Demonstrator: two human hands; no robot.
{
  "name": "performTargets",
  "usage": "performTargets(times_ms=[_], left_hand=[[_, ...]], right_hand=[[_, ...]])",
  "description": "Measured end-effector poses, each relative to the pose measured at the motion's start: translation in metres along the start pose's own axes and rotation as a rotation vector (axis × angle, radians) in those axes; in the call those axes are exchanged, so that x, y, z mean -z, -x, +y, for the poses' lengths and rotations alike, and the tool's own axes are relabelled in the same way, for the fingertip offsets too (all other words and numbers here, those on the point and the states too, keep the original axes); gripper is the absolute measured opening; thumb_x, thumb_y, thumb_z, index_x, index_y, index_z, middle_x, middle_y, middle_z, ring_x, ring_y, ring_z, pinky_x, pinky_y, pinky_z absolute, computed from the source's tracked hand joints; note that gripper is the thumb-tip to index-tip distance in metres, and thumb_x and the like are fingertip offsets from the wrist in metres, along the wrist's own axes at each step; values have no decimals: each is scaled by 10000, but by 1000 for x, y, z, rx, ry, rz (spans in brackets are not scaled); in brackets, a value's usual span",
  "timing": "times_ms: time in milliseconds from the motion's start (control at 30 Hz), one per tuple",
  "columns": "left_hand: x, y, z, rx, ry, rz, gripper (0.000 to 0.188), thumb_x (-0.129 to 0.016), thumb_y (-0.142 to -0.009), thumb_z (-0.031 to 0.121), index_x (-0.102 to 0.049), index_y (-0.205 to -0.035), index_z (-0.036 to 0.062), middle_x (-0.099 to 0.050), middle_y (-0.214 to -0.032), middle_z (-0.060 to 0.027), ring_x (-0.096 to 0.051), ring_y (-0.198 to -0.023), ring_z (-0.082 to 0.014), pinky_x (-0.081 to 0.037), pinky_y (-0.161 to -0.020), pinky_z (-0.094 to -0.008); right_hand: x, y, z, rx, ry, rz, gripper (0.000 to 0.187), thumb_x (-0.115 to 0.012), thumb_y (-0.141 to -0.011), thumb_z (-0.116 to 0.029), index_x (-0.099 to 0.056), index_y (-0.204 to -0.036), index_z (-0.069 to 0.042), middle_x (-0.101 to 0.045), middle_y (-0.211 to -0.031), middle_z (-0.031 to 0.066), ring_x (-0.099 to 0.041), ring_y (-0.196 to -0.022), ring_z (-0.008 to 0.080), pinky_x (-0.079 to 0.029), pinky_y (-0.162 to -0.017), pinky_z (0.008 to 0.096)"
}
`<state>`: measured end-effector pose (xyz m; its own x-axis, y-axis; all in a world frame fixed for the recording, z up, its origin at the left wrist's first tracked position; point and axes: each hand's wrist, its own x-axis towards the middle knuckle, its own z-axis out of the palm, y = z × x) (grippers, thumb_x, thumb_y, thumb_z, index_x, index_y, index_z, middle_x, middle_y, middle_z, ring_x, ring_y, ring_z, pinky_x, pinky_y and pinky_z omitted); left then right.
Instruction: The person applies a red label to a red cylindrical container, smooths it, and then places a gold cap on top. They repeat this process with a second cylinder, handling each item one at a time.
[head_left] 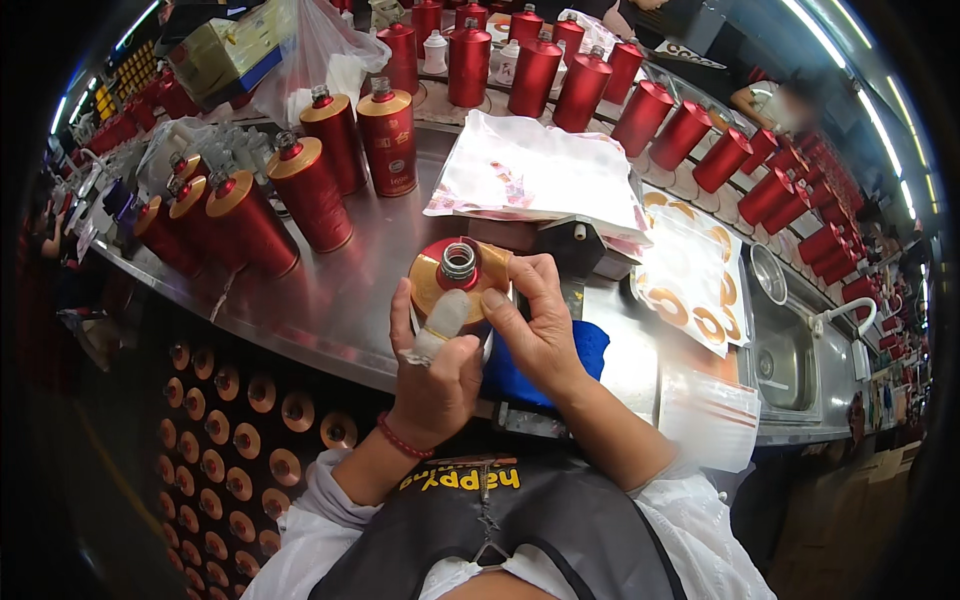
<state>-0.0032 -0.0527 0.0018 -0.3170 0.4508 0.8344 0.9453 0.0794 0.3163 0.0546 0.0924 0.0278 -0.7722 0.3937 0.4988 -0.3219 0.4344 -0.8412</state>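
Note:
A red bottle with a gold shoulder and an open threaded metal neck (pixel 457 270) is gripped between both hands above the steel table (pixel 330 290), its top facing me. My left hand (pixel 432 370) wraps it from below, with a bandaged thumb resting on the gold shoulder. My right hand (pixel 535 325) presses a gold sticker against the bottle's right side with thumb and fingers. A blue cloth (pixel 590 350) lies under my right hand.
Several red and gold bottles (pixel 310 190) stand at the left. A long row of plain red bottles (pixel 650 115) curves along the back. Sheets of gold ring stickers (pixel 690 280) and a white plastic bag (pixel 530 170) lie ahead. A crate of bottles (pixel 235 440) sits below the table.

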Motion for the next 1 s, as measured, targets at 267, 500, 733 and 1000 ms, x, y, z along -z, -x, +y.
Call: performTargets(times_ms=[267, 500, 733, 1000], left_hand=[[-5, 8, -12, -40, 86, -6, 334, -642, -928, 40, -436, -1189, 79, -444, -1367, -310, -307, -1377, -570, -308, -1116, -624], [0, 14, -22, 41, 196, 99, 342, -655, -932, 72, -418, -1178, 66, -517, -1310, -278, -369, -1370, -538, -316, -1113, -620], [-10, 14, -17, 296, 714, 283, 468, -571, -1013, 122, -298, -1378, 16, -386, -1394, -172, -454, -1267, -246, -346, -1115, -415], [-9, -28, -12, 610, 1017, 250, 498, -579, -998, 138, -279, -1378, 22, -406, -1324, -135, -462, -1193, -161, -390, -1065, -329]], right_hand=[[8, -5, -9, -84, -20, -67, 420, -661, -923, -125, -575, -1318, -10, -481, -1095, 81, -489, -1038, 186, -401, -964, 297], [16, -20, -6, -15, 63, -191, 634, -686, -892, -141, -453, -1471, -27, -490, -1144, 126, -508, -1085, 233, -389, -1019, 324], [14, -22, -12, -208, -160, -144, 411, -706, -886, -158, -558, -1242, -18, -621, -1244, 91, -545, -1193, 176, -373, -1072, 324], [8, -25, -7, -301, -235, -127, 340, -657, -961, -183, -571, -1246, -20, -618, -1175, 51, -532, -1121, 129, -399, -1018, 293]])
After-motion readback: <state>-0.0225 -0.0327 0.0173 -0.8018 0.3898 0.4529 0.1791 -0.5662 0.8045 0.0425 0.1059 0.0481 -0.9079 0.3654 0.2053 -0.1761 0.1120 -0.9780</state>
